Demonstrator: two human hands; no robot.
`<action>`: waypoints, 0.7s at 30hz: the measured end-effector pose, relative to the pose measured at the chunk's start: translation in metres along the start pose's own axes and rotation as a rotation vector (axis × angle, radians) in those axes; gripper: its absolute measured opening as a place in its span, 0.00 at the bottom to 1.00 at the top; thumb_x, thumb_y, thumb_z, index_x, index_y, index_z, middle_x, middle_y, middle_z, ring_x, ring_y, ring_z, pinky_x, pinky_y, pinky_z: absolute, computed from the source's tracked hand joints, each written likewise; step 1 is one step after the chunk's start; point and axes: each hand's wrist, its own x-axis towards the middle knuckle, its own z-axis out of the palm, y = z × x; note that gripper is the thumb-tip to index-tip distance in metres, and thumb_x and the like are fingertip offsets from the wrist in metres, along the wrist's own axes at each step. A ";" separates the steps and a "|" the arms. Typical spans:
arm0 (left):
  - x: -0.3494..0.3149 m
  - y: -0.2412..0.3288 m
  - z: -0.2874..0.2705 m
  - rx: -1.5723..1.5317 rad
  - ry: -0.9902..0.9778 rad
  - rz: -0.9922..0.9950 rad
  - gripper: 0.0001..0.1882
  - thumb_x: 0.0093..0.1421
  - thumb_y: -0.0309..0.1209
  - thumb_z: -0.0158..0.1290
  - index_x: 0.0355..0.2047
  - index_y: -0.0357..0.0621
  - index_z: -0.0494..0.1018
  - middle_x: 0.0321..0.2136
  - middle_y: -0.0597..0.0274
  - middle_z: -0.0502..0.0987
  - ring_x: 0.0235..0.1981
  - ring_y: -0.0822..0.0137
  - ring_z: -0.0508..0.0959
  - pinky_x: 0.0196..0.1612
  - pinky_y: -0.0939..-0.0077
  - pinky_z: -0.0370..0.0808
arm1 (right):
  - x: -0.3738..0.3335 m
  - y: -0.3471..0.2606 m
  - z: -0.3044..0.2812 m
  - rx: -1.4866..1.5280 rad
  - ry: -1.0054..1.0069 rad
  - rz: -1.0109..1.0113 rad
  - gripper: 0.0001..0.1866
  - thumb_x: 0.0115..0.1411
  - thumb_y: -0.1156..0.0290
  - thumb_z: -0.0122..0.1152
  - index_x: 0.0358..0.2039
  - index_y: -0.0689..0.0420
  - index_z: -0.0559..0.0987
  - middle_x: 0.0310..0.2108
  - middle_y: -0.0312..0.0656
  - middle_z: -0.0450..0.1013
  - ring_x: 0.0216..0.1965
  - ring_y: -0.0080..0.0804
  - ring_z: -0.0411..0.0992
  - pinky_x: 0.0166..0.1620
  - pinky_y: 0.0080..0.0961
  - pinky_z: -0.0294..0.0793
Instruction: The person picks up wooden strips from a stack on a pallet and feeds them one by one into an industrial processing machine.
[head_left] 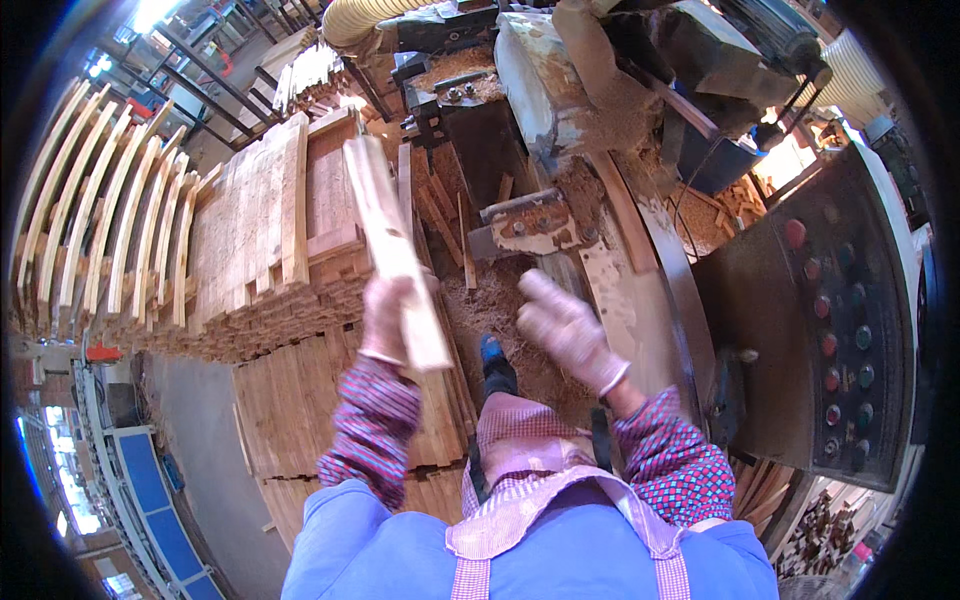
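Observation:
My left hand [383, 312], in a light work glove, is closed around a pale wooden slat [378, 205]. The slat is tilted, its far end over the stacked wood and its near end by my wrist; motion blurs it a little. My right hand [567, 325], also gloved, is held up with its fingers stretched out and nothing in it. It is nearest to the woodworking machine's metal bed [622, 325], apart from it. Beyond that hand is a metal block [530, 222] dusted with sawdust.
Stacked wooden slats [250, 220] rise at my left, with curved-looking strips [110, 200] on the far side. More boards [300, 405] lie lower down. A control panel [830, 320] with red and green buttons stands at the right. Sawdust and offcuts [440, 215] cover the floor ahead.

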 end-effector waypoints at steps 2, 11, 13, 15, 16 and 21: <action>-0.031 -0.085 0.004 0.006 0.048 0.130 0.20 0.58 0.32 0.57 0.49 0.40 0.71 0.40 0.63 0.76 0.36 0.69 0.77 0.43 0.70 0.77 | -0.037 -0.036 0.043 0.117 -0.158 0.132 0.45 0.56 0.64 0.69 0.68 0.63 0.56 0.63 0.53 0.64 0.64 0.41 0.64 0.64 0.34 0.63; -0.123 -0.170 0.117 -0.186 0.015 0.053 0.24 0.63 0.38 0.59 0.53 0.37 0.69 0.46 0.57 0.76 0.46 0.62 0.78 0.52 0.61 0.79 | -0.284 0.005 -0.046 -0.700 0.260 0.090 0.40 0.52 0.66 0.67 0.64 0.64 0.62 0.60 0.66 0.63 0.51 0.58 0.74 0.51 0.41 0.77; -0.115 -0.168 0.106 -0.180 -0.001 0.052 0.23 0.63 0.36 0.59 0.53 0.37 0.68 0.46 0.58 0.76 0.45 0.63 0.79 0.52 0.63 0.78 | -0.329 0.012 -0.061 -0.808 0.272 0.218 0.37 0.53 0.65 0.63 0.63 0.64 0.64 0.59 0.66 0.64 0.50 0.61 0.73 0.51 0.46 0.76; -0.108 -0.167 0.103 -0.135 -0.020 0.041 0.22 0.63 0.35 0.58 0.53 0.37 0.68 0.46 0.58 0.76 0.44 0.64 0.79 0.52 0.65 0.77 | -0.330 0.034 -0.069 -1.088 0.307 0.229 0.35 0.55 0.64 0.61 0.61 0.65 0.65 0.58 0.65 0.65 0.53 0.60 0.70 0.55 0.48 0.72; -0.107 -0.164 0.099 -0.113 -0.007 0.035 0.22 0.63 0.34 0.58 0.53 0.37 0.68 0.46 0.59 0.76 0.44 0.64 0.79 0.52 0.65 0.77 | -0.322 0.048 -0.073 -1.227 0.311 0.224 0.33 0.56 0.64 0.60 0.61 0.65 0.66 0.58 0.65 0.65 0.55 0.59 0.69 0.58 0.49 0.69; -0.101 -0.159 0.092 0.004 -0.036 0.014 0.21 0.63 0.32 0.58 0.53 0.37 0.68 0.45 0.61 0.76 0.45 0.68 0.78 0.53 0.69 0.76 | -0.121 0.070 -0.122 -1.442 0.355 0.009 0.23 0.63 0.61 0.50 0.56 0.57 0.72 0.58 0.49 0.67 0.61 0.48 0.61 0.62 0.44 0.61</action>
